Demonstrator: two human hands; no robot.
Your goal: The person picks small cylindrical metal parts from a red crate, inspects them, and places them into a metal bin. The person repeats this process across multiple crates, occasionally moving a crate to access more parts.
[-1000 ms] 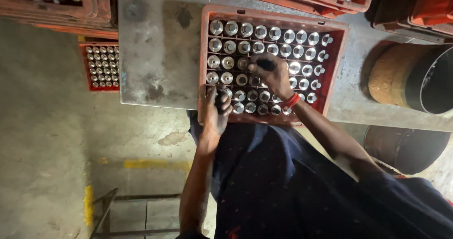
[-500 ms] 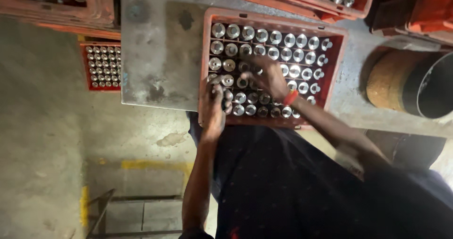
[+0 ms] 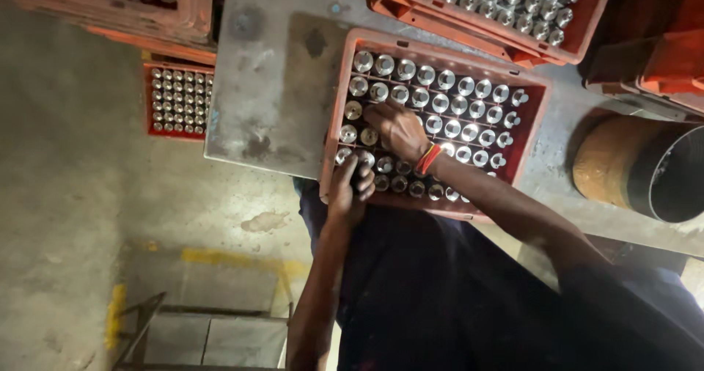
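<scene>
A red plastic crate lies on a grey metal table, filled with rows of shiny round metal parts. My left hand is at the crate's near left corner, curled around a dark cylindrical part. My right hand, with a red band on its wrist, lies over the parts in the crate's left half, fingertips on a part near the left wall. Its fingers hide what is under them.
A second red crate of parts sits at the table's far side, another on the floor to the left, and one more at top left. A large rusty pipe lies to the right. A concrete floor with a yellow line runs below.
My right hand has slid left across the crate toward its left wall. My left hand stays at the near corner, still gripping the dark part.
</scene>
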